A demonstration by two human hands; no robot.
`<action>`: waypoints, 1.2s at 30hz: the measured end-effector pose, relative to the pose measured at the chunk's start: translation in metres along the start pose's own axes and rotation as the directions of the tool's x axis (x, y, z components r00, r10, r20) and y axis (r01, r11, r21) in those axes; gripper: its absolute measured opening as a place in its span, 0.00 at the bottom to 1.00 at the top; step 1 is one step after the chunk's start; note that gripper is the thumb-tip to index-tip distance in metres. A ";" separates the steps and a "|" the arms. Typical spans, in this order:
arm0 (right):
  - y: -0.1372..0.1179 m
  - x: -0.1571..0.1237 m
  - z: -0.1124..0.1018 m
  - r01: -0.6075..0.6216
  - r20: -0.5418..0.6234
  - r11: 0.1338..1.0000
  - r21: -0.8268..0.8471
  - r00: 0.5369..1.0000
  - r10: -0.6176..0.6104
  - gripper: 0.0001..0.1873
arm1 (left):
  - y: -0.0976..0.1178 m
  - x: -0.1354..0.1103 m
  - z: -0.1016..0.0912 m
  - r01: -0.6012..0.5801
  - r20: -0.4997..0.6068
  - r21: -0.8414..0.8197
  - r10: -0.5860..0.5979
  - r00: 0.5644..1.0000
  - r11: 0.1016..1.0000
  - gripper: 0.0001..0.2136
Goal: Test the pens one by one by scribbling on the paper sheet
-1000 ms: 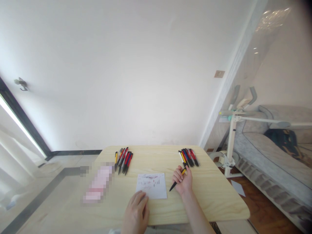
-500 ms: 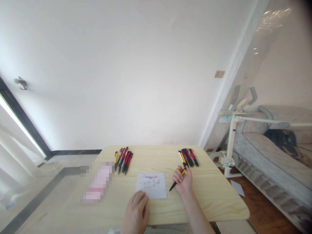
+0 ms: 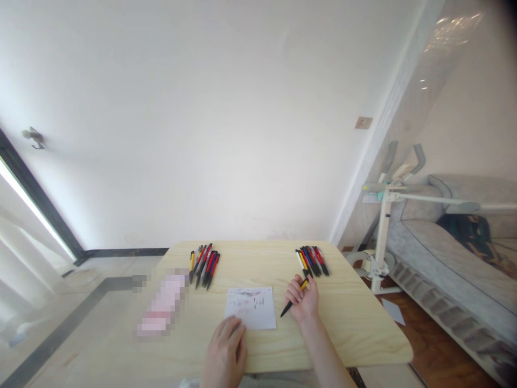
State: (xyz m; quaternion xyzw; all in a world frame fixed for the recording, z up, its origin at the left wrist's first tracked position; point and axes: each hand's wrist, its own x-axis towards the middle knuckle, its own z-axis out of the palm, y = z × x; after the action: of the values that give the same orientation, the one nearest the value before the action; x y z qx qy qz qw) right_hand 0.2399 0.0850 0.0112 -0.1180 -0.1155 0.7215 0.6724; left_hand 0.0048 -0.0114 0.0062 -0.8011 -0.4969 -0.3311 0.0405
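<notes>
A yellow and black pen [image 3: 286, 309] is gripped in my right hand [image 3: 306, 306], fingers curled round it, palm turned up. Its black tip points down and left, just right of a white sheet of paper [image 3: 260, 319]. Short dark and reddish marks and scribbles cover the paper's upper part. My left hand [image 3: 226, 344] rests flat at the sheet's lower left corner, fingers stretched out and holding nothing. Beyond my right hand lies a row of pens [image 3: 313, 262] in several colours. Another group of pens [image 3: 205, 268] is at the far left of the tabletop.
The light wooden table [image 3: 343, 334] has rounded corners and stands before a white wall [image 3: 242, 134]. A pixelated pink item [image 3: 163, 304] is at its left side. To the right are a white exercise machine [image 3: 383, 237], a grey sofa [image 3: 436, 242] and a paper sheet [image 3: 393, 311] on the floor.
</notes>
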 end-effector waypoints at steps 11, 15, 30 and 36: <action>-0.001 0.001 -0.001 0.000 -0.006 1.000 -0.001 1.000 0.000 0.15 | 0.001 0.000 0.000 -0.010 -0.029 0.005 0.010 1.000 1.000 0.10; 0.000 0.001 -0.001 -0.002 -0.010 1.000 0.007 1.000 0.002 0.15 | 0.000 -0.001 0.001 -0.007 -0.015 -0.006 0.007 1.000 1.000 0.10; -0.001 0.002 -0.005 -0.012 0.016 1.000 0.024 1.000 0.012 0.13 | 0.000 -0.001 0.001 0.004 -0.026 -0.028 -0.005 1.000 1.000 0.10; 0.000 0.002 -0.005 -0.014 0.019 1.000 0.027 1.000 0.014 0.13 | 0.002 0.001 -0.002 0.004 0.000 -0.017 -0.004 1.000 1.000 0.10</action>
State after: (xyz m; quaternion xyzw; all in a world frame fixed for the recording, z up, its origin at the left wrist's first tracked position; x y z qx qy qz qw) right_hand 0.2419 0.0868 0.0062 -0.1030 -0.1112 0.7287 0.6678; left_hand 0.0055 -0.0120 0.0085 -0.8005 -0.4956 -0.3355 0.0333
